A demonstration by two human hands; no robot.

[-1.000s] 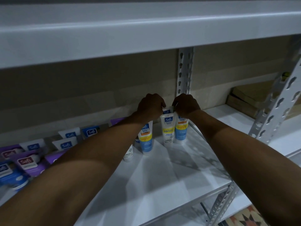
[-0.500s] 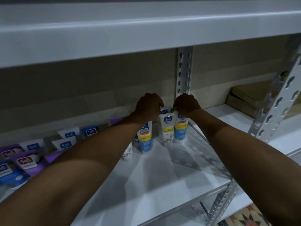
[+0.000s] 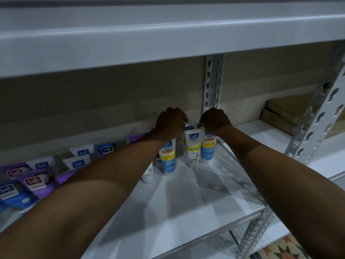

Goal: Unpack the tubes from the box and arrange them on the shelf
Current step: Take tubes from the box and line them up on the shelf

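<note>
At twelve o'clock on the shelf (image 3: 186,212), left hand (image 3: 171,122) and right hand (image 3: 216,121) clench their fingers on crimped tops of the upright tubes (image 3: 193,148), apparently squaring up the back row; next, I judge, a gentle release that leaves the neighbours standing.

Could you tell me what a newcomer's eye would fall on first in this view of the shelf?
The left hand and right hand meet, fingers curled, over the tops of the upright tubes at the back of the white shelf. Their yellow and blue labels stand out in the dim light, and purple and blue tubes crowd the shelf's left end.
</note>
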